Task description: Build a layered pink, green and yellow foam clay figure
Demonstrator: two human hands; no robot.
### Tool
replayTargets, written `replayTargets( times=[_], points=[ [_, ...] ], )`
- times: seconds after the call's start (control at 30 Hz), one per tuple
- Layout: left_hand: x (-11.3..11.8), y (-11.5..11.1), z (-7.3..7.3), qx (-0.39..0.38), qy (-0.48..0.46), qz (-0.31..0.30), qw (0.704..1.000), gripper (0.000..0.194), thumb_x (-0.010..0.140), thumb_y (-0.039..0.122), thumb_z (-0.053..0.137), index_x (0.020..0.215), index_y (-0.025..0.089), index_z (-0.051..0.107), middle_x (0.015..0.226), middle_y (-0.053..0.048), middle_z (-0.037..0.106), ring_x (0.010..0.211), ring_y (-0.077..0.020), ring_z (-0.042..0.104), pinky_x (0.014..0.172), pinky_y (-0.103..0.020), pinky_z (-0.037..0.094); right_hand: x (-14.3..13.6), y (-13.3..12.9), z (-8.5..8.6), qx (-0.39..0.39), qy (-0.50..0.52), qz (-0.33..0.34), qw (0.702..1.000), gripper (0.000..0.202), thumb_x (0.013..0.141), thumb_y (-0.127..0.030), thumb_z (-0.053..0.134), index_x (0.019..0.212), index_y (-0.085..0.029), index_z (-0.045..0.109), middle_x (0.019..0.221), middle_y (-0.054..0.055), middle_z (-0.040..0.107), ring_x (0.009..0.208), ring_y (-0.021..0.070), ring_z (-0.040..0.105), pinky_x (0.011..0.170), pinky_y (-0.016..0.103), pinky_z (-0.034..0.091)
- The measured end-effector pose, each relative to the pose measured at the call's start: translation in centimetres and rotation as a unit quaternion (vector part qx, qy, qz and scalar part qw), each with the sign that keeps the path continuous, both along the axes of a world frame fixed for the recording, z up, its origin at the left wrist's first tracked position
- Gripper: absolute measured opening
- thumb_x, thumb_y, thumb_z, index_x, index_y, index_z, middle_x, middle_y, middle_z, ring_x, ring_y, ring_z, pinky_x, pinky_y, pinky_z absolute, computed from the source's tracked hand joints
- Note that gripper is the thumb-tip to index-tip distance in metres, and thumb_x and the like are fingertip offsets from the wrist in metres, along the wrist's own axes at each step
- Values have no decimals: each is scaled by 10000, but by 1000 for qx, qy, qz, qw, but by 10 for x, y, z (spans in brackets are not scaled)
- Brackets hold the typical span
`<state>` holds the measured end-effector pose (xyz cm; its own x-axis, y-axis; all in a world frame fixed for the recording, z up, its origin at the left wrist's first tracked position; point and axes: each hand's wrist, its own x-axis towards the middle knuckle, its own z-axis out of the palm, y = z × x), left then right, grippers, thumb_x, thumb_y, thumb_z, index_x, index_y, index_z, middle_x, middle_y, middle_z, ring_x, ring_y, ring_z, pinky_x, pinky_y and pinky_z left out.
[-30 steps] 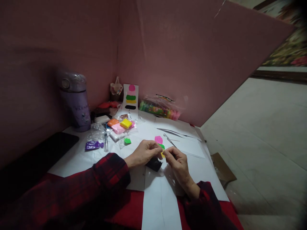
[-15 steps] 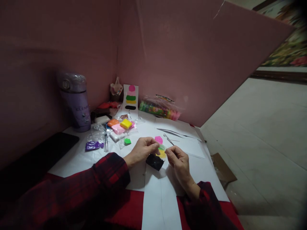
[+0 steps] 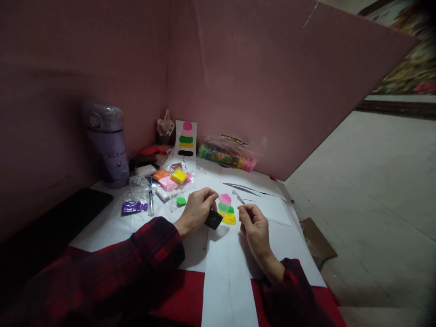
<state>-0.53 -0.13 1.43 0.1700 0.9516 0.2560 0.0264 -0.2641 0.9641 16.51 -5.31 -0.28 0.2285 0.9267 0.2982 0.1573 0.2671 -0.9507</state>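
Note:
My left hand point(image 3: 199, 209) pinches a small clear packet with black modelling clay point(image 3: 214, 220) in it, held above the paper. Its see-through plastic seems to cover part of the clay picture behind. My right hand point(image 3: 255, 222) is closed, thumb against fingertips; whatever they hold is too small to make out. Between the hands lies a white paper strip point(image 3: 229, 277) bearing a pink clay patch point(image 3: 225, 198), a green one point(image 3: 231, 210) and a yellow one point(image 3: 229, 219). A thin grey-white tool point(image 3: 238, 197) rests just beyond my right fingertips.
Clay packets in orange, pink and yellow point(image 3: 179, 176) lie to the left, near a purple packet point(image 3: 134, 207) and a green lump point(image 3: 181, 200). A purple tumbler point(image 3: 111, 150) stands by the wall. Behind are a sample card point(image 3: 191, 161) and a bag of coloured pens point(image 3: 221, 156).
My hands have moved apart. The left has shifted up and left with the black packet, the right slightly up and right. More of the green and yellow clay shows between them.

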Motion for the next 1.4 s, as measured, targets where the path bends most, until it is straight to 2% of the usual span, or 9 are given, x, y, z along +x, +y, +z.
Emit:
replayTargets(
  times=[0.1, 0.2, 0.33, 0.47, 0.63, 0.8, 0.97, 1.17, 1.4],
  points=[
    [-6, 6, -1, 49, 70, 52, 995, 158, 860, 287, 489, 886, 179, 602, 570, 17, 591, 552, -135, 543, 575, -239, 400, 0, 1, 1, 1, 43, -22, 999, 158, 818, -336, 623, 862, -202, 553, 702, -46, 488, 451, 66, 364, 386, 207, 280],
    [-16, 15, 7, 95, 188, 137, 968, 190, 883, 226, 442, 990, 181, 592, 641, -12, 618, 620, -165, 586, 598, -256, 399, -1, 2, 2, 1, 68, -20, 997, 117, 799, -270, 596, 889, -203, 562, 809, -23, 537, 481, 61, 419, 422, 208, 345],
    [-36, 28, 25, 124, 405, 254, 869, 239, 876, 170, 428, 1033, 207, 605, 756, -69, 667, 728, -226, 639, 624, -291, 392, -3, 3, 4, -6, 77, -5, 997, 181, 828, -344, 608, 942, -209, 570, 825, -3, 577, 517, 80, 447, 443, 212, 402],
    [-51, 36, 34, 108, 545, 269, 786, 232, 853, 169, 458, 1021, 176, 619, 785, -114, 677, 756, -264, 646, 649, -322, 402, -4, 2, 6, -15, 90, 14, 996, 289, 819, -442, 649, 965, -200, 588, 726, -14, 575, 451, 68, 373, 361, 186, 320],
    [-53, 34, 36, 164, 576, 281, 750, 248, 835, 104, 442, 998, 121, 628, 949, -192, 650, 935, -331, 587, 705, -388, 399, 0, 2, 4, -26, 91, 12, 995, 334, 815, -498, 653, 876, -169, 641, 585, -51, 482, 383, 43, 288, 330, 186, 220],
    [-40, 27, 31, 259, 524, 247, 773, 232, 864, 148, 459, 1016, 134, 635, 1015, -175, 631, 983, -322, 542, 790, -423, 398, 4, 6, 2, -4, 107, -24, 994, 379, 844, -535, 603, 936, -170, 647, 622, -44, 474, 418, 53, 325, 336, 183, 250],
    [-23, 18, 14, 273, 455, 169, 831, 182, 840, 144, 535, 994, 149, 632, 993, -133, 652, 922, -272, 571, 795, -392, 434, 3, 8, 4, 24, 96, -29, 995, 419, 829, -416, 659, 1172, -205, 545, 839, 6, 615, 523, 86, 470, 442, 225, 430],
    [-13, 13, -3, 270, 357, 106, 888, 203, 811, 83, 535, 972, 164, 628, 900, -87, 667, 862, -226, 599, 770, -361, 472, -1, 3, 8, 4, 69, 4, 998, 321, 804, -456, 677, 940, -177, 594, 627, -28, 580, 404, 66, 402, 358, 200, 335],
    [-12, 14, -9, 262, 292, 74, 917, 205, 803, 69, 510, 927, 160, 644, 856, -87, 675, 815, -214, 609, 735, -349, 489, 2, 2, 6, 18, 76, -19, 997, 334, 791, -509, 679, 809, -180, 625, 543, -61, 461, 384, 50, 327, 327, 182, 247]
  ],
)
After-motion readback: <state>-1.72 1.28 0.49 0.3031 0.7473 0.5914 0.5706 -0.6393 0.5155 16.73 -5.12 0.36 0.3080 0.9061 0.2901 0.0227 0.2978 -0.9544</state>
